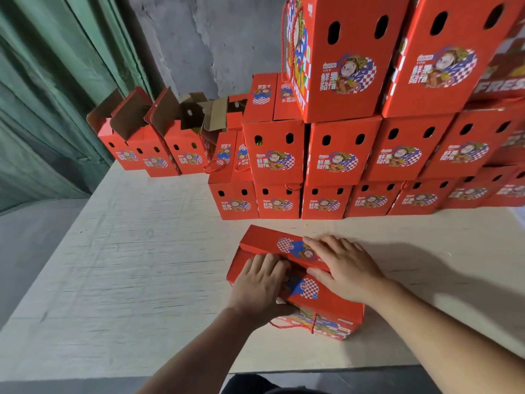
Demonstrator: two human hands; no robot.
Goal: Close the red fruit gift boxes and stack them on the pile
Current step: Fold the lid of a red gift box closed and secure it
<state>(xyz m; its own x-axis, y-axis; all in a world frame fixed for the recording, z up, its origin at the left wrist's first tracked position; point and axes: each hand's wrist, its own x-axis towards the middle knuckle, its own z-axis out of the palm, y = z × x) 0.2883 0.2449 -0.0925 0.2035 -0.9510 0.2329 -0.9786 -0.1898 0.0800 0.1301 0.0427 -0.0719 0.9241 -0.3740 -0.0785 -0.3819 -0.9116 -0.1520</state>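
Observation:
A red fruit gift box stands on the pale table right in front of me, its two top flaps nearly shut. My left hand presses flat on the near flap, fingers reaching into the seam. My right hand lies flat across the far flap, pushing it down. A red rope handle hangs on the box's near side. Behind it rises the pile of closed red boxes, several tiers high.
Several open red boxes with raised brown flaps stand at the back left of the table. A green curtain hangs at the left and a grey wall behind. The table's near edge runs just below my arms.

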